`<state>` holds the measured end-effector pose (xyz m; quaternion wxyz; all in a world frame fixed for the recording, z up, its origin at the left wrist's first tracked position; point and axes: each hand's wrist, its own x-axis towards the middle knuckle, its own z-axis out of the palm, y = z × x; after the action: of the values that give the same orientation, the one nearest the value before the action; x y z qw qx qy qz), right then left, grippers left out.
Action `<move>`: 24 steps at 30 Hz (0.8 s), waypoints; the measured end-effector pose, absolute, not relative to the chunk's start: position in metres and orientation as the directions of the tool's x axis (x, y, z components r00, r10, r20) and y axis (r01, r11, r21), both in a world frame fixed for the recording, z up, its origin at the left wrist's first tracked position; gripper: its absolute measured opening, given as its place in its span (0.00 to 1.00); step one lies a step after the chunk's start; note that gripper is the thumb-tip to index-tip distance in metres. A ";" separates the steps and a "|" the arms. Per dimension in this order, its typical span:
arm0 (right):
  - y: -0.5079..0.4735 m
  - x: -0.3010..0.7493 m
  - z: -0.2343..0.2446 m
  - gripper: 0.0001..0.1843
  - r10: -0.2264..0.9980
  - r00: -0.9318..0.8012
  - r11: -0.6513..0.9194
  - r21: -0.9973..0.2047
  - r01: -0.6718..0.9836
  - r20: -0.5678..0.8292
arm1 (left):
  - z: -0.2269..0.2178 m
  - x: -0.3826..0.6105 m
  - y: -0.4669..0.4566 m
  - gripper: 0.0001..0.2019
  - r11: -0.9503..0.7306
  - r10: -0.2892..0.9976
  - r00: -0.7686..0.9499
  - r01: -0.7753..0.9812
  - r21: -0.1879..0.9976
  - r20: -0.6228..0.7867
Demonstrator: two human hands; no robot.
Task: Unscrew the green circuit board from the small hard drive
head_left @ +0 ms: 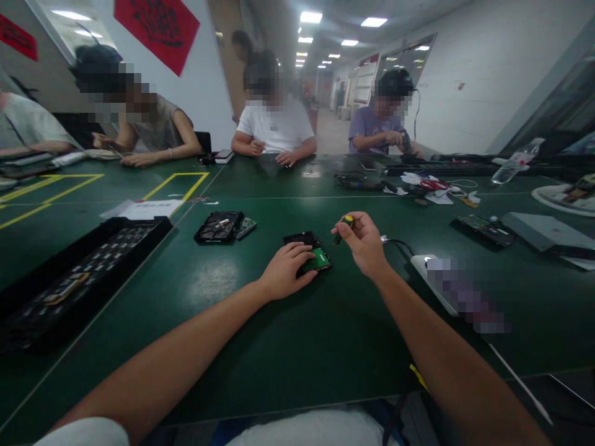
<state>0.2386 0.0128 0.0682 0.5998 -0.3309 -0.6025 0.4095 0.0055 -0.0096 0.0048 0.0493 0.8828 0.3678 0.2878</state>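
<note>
In front of me on the green table lies a hard drive [318, 259] with a green circuit board facing up. My left hand [289, 269] is over its left side, fingers on the top and thumb along the near edge, gripping it in place against the table. A screwdriver [343, 230] with a dark green and yellow handle is pinched between the thumb and fingers of my right hand [364, 241]. Its shaft points down toward the right edge of the drive; whether the tip touches a screw is too small to tell.
On the left are a long black tray [149, 230] and an opened black drive-like part [217, 227]. A white device [425, 266] with a cable lies beside my right forearm. Farther right are another drive [483, 230] and a grey box [542, 230]. Several people sit across the table.
</note>
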 end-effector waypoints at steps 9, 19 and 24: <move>0.005 0.234 0.071 0.19 0.869 -0.195 0.439 -0.891 -0.117 0.454 | 0.006 0.006 -0.010 0.21 -0.726 0.676 0.571 0.623 0.291 0.466; 0.005 0.230 0.068 0.25 0.899 -0.097 0.419 -0.904 -0.089 0.426 | 0.007 0.005 -0.011 0.20 -0.720 0.684 0.566 0.625 0.301 0.460; 0.007 0.230 0.069 0.19 0.881 -0.127 0.458 -0.889 -0.011 0.456 | 0.007 0.005 -0.011 0.20 -0.721 0.682 0.568 0.627 0.293 0.461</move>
<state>0.2295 0.0069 0.0689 0.5663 -0.3403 -0.6390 0.3939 0.0054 -0.0114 0.0075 0.0482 0.8841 0.3701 0.2810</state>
